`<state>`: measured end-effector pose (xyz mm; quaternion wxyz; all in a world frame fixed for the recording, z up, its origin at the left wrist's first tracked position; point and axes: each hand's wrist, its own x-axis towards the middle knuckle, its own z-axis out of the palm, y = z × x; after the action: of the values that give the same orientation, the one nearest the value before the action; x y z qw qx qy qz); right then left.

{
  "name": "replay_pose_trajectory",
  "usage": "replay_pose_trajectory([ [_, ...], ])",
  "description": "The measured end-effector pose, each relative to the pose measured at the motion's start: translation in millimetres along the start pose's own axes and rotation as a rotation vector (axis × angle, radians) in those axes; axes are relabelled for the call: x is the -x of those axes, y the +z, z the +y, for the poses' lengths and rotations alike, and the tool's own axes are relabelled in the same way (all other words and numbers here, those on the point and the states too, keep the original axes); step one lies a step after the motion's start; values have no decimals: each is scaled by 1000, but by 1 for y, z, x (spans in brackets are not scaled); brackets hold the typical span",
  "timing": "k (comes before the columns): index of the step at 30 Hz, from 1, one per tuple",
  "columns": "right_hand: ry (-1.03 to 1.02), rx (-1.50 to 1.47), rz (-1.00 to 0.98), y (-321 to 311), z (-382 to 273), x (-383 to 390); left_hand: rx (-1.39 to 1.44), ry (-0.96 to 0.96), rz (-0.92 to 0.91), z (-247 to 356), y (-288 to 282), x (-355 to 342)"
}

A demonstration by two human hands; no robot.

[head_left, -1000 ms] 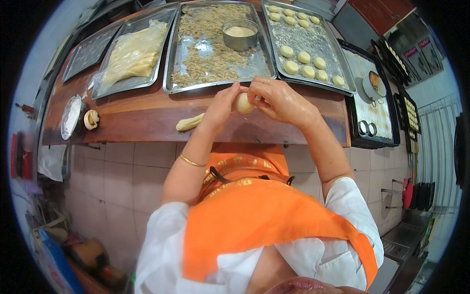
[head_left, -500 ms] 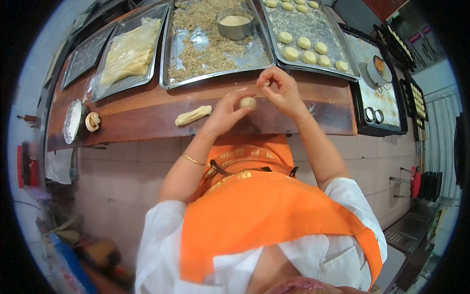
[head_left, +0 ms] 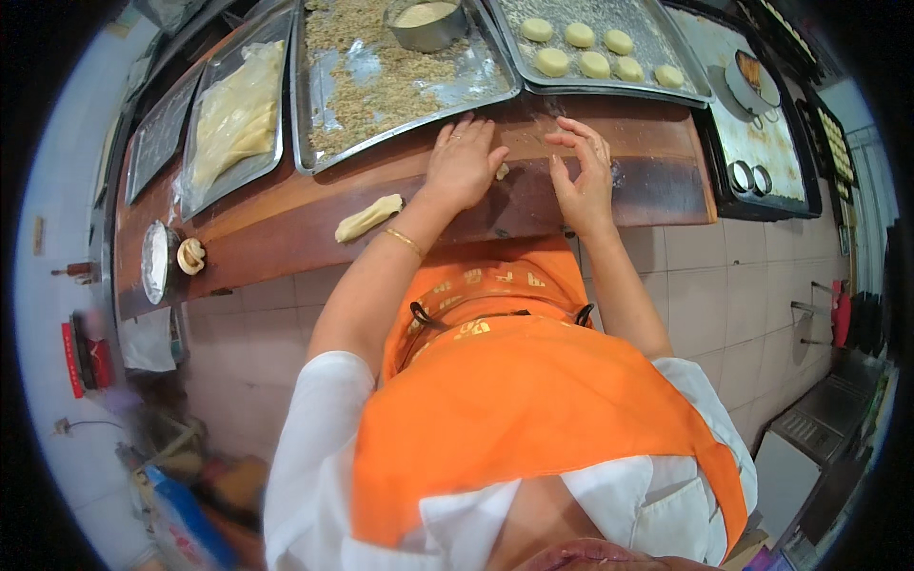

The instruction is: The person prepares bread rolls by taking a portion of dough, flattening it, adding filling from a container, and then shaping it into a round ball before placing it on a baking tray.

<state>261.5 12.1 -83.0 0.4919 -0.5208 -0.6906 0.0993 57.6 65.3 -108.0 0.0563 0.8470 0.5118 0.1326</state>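
Note:
My left hand (head_left: 465, 160) lies palm down on the wooden table (head_left: 628, 176), fingers stretched out toward the crumb tray. Whether anything is under its palm is hidden. A small scrap of dough (head_left: 502, 171) rests by the left thumb. To the right, my right hand (head_left: 585, 181) hovers over the table with its fingers loosely bent and apart, nothing visible in them. Left of my left wrist lies a short roll of pale dough (head_left: 368, 218).
Along the back stand a tray of crumbly filling (head_left: 303, 114) holding a metal ring (head_left: 430, 34), a tray of bagged dough (head_left: 234, 114) and a floured tray of round cakes (head_left: 579, 35). A flour bowl (head_left: 158, 262) sits far left; a dark baking tray (head_left: 776, 205) is at right.
My left hand has turned over from cupping a dough ball to lying flat on the table; the ball no longer shows. My right hand has moved right and its pinched fingers have opened.

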Motion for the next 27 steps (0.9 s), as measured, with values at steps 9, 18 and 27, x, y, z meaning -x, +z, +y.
replay_pose_trajectory([
  [9, 121, -39, 8, -8, 12, 26, -2, 48, -34, -18, 4, 17],
  [18, 135, -267, -49, -14, 4, 29, 196, -74, 0, -23, 9, 17],
  [27, 183, -344, -270, 9, -7, 29, 223, -17, 129, -1, -16, 80],
])
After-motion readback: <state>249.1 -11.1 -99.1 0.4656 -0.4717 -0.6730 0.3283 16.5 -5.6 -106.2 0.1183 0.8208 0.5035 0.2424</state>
